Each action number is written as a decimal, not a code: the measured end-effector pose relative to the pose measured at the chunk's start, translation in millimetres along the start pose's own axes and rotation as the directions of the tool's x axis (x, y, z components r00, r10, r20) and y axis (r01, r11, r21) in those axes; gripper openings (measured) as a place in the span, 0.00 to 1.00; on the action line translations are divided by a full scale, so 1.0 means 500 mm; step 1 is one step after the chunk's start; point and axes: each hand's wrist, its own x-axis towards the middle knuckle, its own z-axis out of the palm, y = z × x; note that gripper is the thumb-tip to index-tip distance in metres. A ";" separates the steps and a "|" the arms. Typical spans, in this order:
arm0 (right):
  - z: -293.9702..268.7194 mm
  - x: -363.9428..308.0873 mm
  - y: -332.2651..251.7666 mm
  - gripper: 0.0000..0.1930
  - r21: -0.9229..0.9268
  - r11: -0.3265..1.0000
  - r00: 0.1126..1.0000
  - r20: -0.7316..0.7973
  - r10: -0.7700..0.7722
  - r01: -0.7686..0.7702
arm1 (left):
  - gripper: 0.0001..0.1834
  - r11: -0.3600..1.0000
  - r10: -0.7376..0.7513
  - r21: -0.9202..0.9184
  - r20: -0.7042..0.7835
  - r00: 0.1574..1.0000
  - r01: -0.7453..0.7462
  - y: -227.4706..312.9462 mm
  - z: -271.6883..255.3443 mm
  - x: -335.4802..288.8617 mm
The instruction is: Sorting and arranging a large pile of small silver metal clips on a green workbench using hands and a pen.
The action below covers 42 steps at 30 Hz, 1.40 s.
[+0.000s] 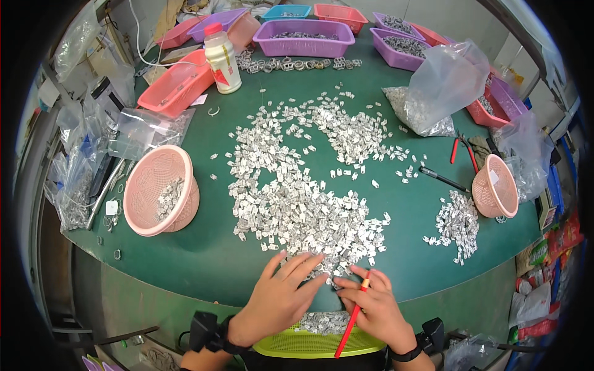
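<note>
A big heap of small silvery metal tags [291, 204] spreads over the green table. My left hand [281, 297] lies at the heap's near edge, its fingers apart and touching the tags. My right hand [374, 303] holds a slim red stick [351, 328] with a yellow band, which slants down between the fingers; I cannot tell its exact kind. Some right fingertips reach to the tags beside the left hand. Just below the table edge, under both hands, sits a lime-green basket [288, 343] with more tags in it.
A pink basket [187, 213] with some tags stands left; another pink basket [498, 198] stands right beside a smaller tag pile [458, 226]. A black pen [443, 179], red-handled pliers [464, 151], a plastic bag of parts [427, 105], a white bottle [221, 62] and purple bins [303, 40] lie farther out.
</note>
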 end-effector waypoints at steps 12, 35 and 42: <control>0.001 -0.020 0.002 0.08 0.194 0.966 0.959 -0.192 0.207 -0.170 | 0.13 0.974 -0.189 -0.154 -0.137 0.972 0.167 0.060 0.079 -0.014; 0.001 -0.033 -0.001 0.12 0.441 0.873 0.899 -0.265 0.349 -0.209 | 0.14 0.953 -0.271 -0.175 -0.128 0.954 0.247 0.054 0.068 -0.002; -0.023 -0.037 0.000 0.14 0.430 0.876 0.943 -0.137 0.303 -0.219 | 0.12 0.962 -0.223 -0.194 -0.139 0.965 0.194 0.063 0.072 -0.002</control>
